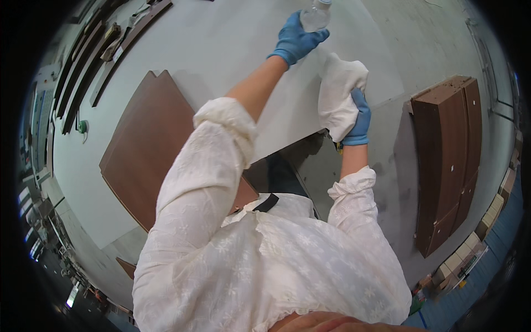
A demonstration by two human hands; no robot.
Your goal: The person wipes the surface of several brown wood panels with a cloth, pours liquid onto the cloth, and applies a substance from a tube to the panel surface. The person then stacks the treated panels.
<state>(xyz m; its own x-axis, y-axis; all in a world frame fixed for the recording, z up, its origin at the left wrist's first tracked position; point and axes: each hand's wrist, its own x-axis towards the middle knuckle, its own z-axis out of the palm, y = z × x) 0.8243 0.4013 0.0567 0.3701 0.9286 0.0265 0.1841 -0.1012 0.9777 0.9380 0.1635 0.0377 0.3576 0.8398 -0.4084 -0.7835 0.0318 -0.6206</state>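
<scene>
Landmark for these notes: the white cloth (334,91). My right hand (359,119), in a blue glove, is clamped on it from its right side, the fabric bunched and hanging loose in soft folds. Whether it touches the pale surface (238,33) behind it, I cannot tell.

My left hand (297,41), gloved in the same blue, reaches farther out, ahead of the cloth and a little to its left. Fingers and thumb close round the lower part of a clear bottle (316,17) with a white cap. Bottle and cloth stand apart; the cap is cut off at the upper edge of view.

Left of the cloth, well apart: a broad brown panel (146,130), flat on the pale surface and partly hidden by my rolled-up white sleeve (196,182). Farther left and ahead of the cloth, several long dark strips (88,72) lie roughly side by side, a small round green object (82,126) near their closer ends. Right of the cloth, well apart: a stack of brown boards (445,160), small pale marks on their faces.
</scene>
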